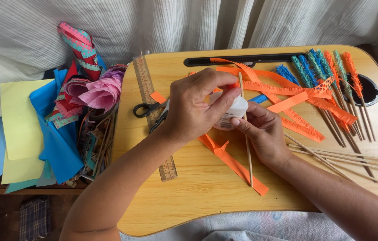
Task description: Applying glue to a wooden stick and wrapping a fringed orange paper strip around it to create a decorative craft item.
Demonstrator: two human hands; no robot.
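Glue bottle (232, 114) between both hands, skewer (245, 129) alongside

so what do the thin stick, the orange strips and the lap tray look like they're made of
Thin stick: probably bamboo or wood, pale, matte, straight. Orange strips: paper, flat, matte, with creases and fringed edges. Lap tray: wood-look surface, likely laminate, light grain with a slight sheen.

I get one view only, from the camera on the person's head. It looks steeply down and forward onto the wooden lap tray (189, 201), close enough that the tray fills most of the frame. Beyond the tray's far edge hangs a white curtain (175, 22); paper scraps (41, 129) lie left of it.
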